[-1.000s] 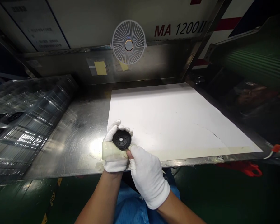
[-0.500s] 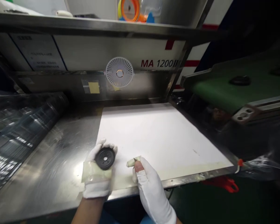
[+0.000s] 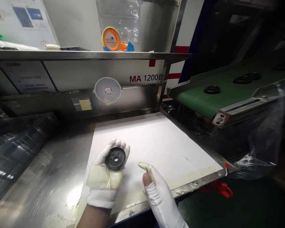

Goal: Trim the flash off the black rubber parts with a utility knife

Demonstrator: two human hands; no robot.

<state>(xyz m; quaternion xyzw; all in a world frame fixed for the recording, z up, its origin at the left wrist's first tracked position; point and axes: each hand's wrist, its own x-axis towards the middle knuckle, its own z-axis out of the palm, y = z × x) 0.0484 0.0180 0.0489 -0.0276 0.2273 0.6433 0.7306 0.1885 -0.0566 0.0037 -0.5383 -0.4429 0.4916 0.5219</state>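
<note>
A black round grooved disc (image 3: 115, 158) with a centre hole and several small holes lies in my left hand (image 3: 104, 177). The palm faces up, and the curled fingers grip the disc's edge. That glove is white, with yellowish tape around the palm. To the right, my right hand (image 3: 156, 186) is in a white glove with a bare thumb tip and a yellowish-covered index finger. Its index finger points left and the thumb bends close below it, the other fingers curled out of sight. Whatever sits in that pinch is too small to make out. Both hands are above a white sheet (image 3: 142, 136).
The sheet covers part of a metal table (image 3: 61, 152). Plastic-wrapped trays (image 3: 21, 155) stand at left. A small fan (image 3: 108, 90) sits below a shelf (image 3: 85, 55) with orange tape (image 3: 111, 38). At right, a green conveyor (image 3: 192, 98) carries black discs (image 3: 212, 90). Red-handled tool (image 3: 218, 189) hangs at the table edge.
The view has tilted up and turned right, showing more conveyor. My left hand has moved the disc right, tipping it slightly. The small dark point at my right thumb no longer shows.
</note>
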